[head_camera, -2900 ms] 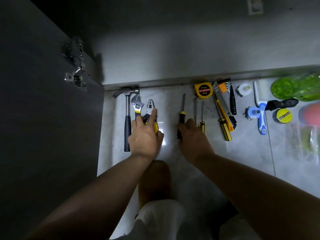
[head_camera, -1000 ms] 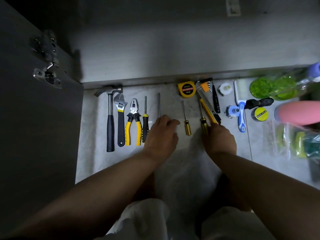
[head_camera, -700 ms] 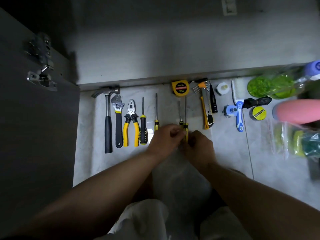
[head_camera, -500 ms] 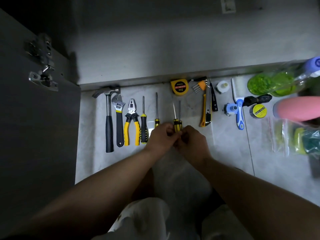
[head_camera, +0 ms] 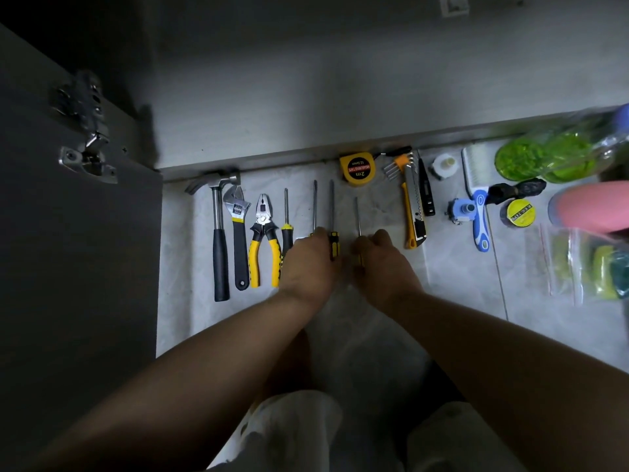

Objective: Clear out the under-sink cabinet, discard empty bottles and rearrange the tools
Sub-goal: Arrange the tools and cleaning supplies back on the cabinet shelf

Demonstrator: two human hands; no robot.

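Note:
Tools lie in a row on the pale floor tile in front of the cabinet: a hammer [head_camera: 218, 233], a wrench [head_camera: 239, 229], yellow pliers [head_camera: 262, 240] and a black-handled screwdriver [head_camera: 287, 223]. Beside them lies a thin screwdriver [head_camera: 315, 206], its handle hidden under my left hand [head_camera: 308, 264]. My left hand pinches the yellow-black handle of a longer screwdriver [head_camera: 333, 243]. My right hand [head_camera: 383, 264] pinches the handle of a small screwdriver [head_camera: 357, 216]. The two hands are a little apart.
Right of my hands lie a yellow tape measure [head_camera: 357, 168], hex keys [head_camera: 398, 163], a utility knife [head_camera: 413, 212], a blue-handled brush [head_camera: 478, 199], a yellow tape roll [head_camera: 519, 212], a green bottle [head_camera: 558, 155], a pink bottle [head_camera: 592, 207] and bagged sponges [head_camera: 592, 264]. The open cabinet door [head_camera: 68, 233] stands left.
The two small screwdrivers, held together half a second ago, are now apart: one has shifted left with my left hand, the other stays with my right hand.

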